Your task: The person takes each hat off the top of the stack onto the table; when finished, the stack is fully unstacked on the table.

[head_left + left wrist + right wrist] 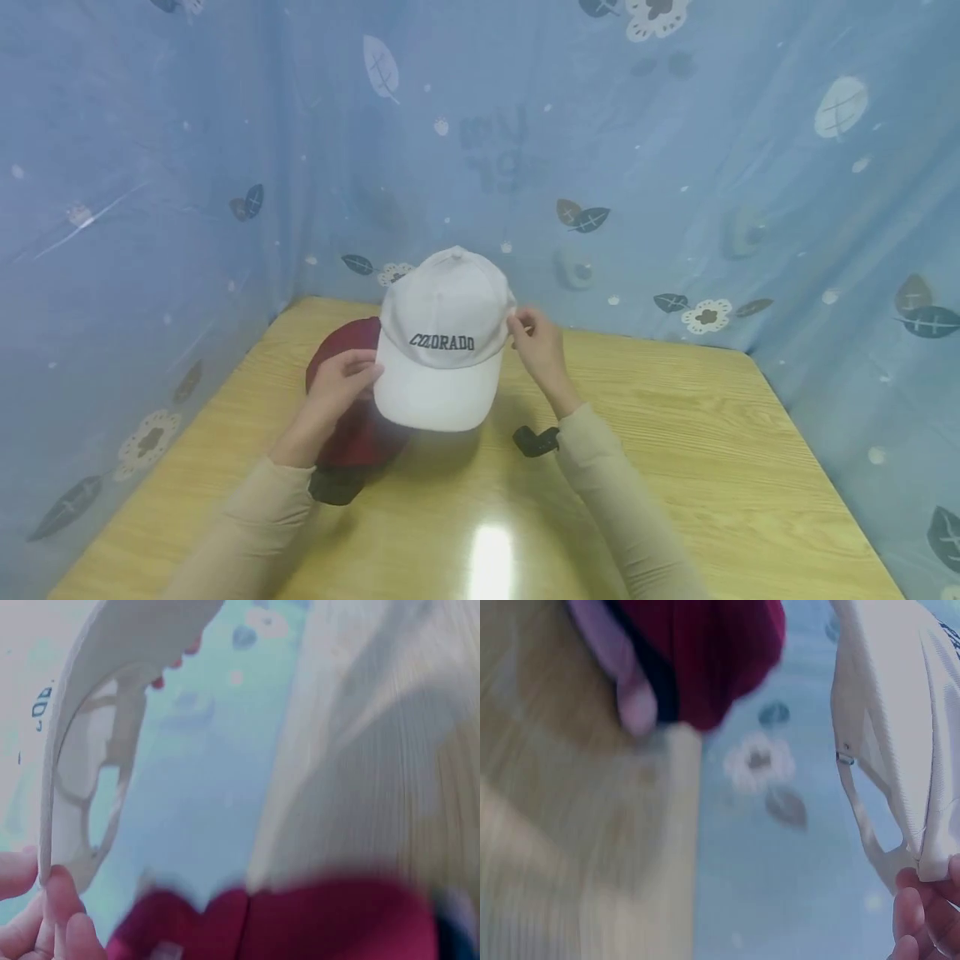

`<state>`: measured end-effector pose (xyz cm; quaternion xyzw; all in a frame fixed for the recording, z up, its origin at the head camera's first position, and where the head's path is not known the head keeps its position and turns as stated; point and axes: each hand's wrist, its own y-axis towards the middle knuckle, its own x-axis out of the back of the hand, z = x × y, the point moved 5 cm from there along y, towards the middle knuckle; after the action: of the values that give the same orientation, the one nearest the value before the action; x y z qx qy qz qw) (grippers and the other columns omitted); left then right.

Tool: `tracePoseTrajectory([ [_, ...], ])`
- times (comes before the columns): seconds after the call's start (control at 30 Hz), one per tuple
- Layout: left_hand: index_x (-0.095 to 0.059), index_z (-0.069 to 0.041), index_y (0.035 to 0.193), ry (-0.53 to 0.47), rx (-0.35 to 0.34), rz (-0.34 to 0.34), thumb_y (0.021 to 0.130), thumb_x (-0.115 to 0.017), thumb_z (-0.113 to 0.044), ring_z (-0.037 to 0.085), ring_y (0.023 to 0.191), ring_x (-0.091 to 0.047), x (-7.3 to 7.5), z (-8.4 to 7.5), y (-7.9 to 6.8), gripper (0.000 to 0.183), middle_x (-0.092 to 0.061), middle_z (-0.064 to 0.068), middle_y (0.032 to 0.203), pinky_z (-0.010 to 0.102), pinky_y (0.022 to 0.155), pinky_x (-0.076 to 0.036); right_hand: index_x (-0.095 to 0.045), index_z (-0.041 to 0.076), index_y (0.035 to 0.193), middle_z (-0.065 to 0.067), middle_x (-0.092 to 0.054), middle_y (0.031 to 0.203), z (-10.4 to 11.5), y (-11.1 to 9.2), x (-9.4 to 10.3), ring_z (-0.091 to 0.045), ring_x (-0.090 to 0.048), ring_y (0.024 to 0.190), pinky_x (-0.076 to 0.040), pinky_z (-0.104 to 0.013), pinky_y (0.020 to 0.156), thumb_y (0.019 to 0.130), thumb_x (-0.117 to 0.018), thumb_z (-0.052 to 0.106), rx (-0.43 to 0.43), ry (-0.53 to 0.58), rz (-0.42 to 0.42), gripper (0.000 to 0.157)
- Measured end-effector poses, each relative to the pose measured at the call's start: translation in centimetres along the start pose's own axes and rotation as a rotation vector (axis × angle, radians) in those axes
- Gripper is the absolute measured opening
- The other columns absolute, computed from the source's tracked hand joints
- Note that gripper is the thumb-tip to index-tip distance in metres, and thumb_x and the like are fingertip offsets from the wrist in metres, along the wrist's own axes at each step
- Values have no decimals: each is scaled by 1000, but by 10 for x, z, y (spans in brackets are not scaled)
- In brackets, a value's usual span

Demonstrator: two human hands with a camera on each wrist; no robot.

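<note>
A white baseball cap (450, 321) with COLORADO across its front is held up above the table, its brim tilted down. My left hand (341, 387) pinches the brim at its left edge, thumb and fingers on opposite faces of it. On the other side, my right hand (538, 343) pinches the cap's lower edge. The right wrist view shows the cap's back strap (855, 799) with a small metal buckle and the opening above it. Partly covered by my left hand and the white cap, a dark red cap (363, 433) stands at the left.
A wood-grain table (675, 467) lies beneath. Blue patterned curtains (480, 150) hang along the back and both sides. Dark wrist-worn devices (337, 485) sit at both sleeves. In the left wrist view, the red cap (337, 919) is blurred.
</note>
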<state>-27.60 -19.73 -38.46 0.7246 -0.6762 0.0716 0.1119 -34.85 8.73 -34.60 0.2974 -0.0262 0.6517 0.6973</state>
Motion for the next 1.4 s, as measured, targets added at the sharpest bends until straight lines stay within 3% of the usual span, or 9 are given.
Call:
tracePoseTrajectory([
  [0.23, -56, 6, 117, -103, 8, 44, 86, -62, -9, 17, 72, -61, -88, -19, 20, 35, -62, 24, 106, 35, 69, -54, -57, 1, 90, -16, -64, 90, -37, -3, 78, -32, -63, 73, -53, -27, 61, 94, -52, 19, -21, -119, -97, 20],
  [0.4, -58, 7, 114, -99, -3, 91, 86, -61, -8, 19, 70, -63, -146, -25, 31, 32, -64, 22, 101, 39, 68, -55, -57, -1, 92, -18, -63, 92, -65, -7, 124, -34, -63, 75, -51, -24, 60, 95, -49, 19, -64, -210, -143, 22],
  [0.57, -58, 5, 113, -68, 42, 152, 86, -62, -9, 26, 79, -63, -191, -14, 41, 31, -63, 19, 98, 41, 74, -54, -57, -2, 95, -20, -62, 95, -95, -10, 151, -32, -63, 75, -51, -29, 62, 96, -46, 19, -107, -305, -136, 24],
  [0.73, -59, 4, 109, -21, 78, 193, 84, -64, -9, 26, 83, -62, -227, 9, 47, 29, -63, 14, 95, 32, 71, -53, -57, -4, 92, -22, -61, 92, -123, -15, 163, -28, -63, 69, -51, -28, 58, 95, -46, 14, -144, -362, -121, 21],
  [0.93, -63, 2, 99, 22, 147, 185, 80, -64, -6, 19, 78, -60, -251, 29, 51, 21, -64, 8, 87, 27, 69, -52, -55, -3, 93, -22, -62, 93, -153, -24, 165, -26, -61, 70, -48, -29, 59, 96, -45, 17, -246, -381, -56, 22],
  [1.13, -63, 0, 77, 114, 137, 177, 75, -63, -1, 12, 56, -47, -257, 28, 50, 2, -53, 2, 63, 21, 49, -41, -58, -4, 98, -24, -60, 102, -174, -27, 161, -35, -57, 90, -47, -44, 76, 96, -43, 19, -342, -406, -11, 27],
  [1.27, -46, -9, 57, 207, 114, 205, 74, -64, -1, 10, 47, -38, -258, 24, 50, 26, -42, -3, 53, 18, 41, -33, -59, -6, 106, -27, -58, 112, -180, -29, 157, -40, -53, 102, -44, -51, 84, 96, -41, 20, -384, -415, 26, 33],
  [1.4, -39, -13, 53, 283, 78, 232, 76, -65, -6, 9, 44, -35, -254, 20, 52, 36, -38, -4, 49, 19, 40, -31, -58, -8, 112, -28, -57, 114, -178, -27, 155, -43, -53, 103, -44, -52, 84, 96, -40, 21, -378, -460, 33, 37],
])
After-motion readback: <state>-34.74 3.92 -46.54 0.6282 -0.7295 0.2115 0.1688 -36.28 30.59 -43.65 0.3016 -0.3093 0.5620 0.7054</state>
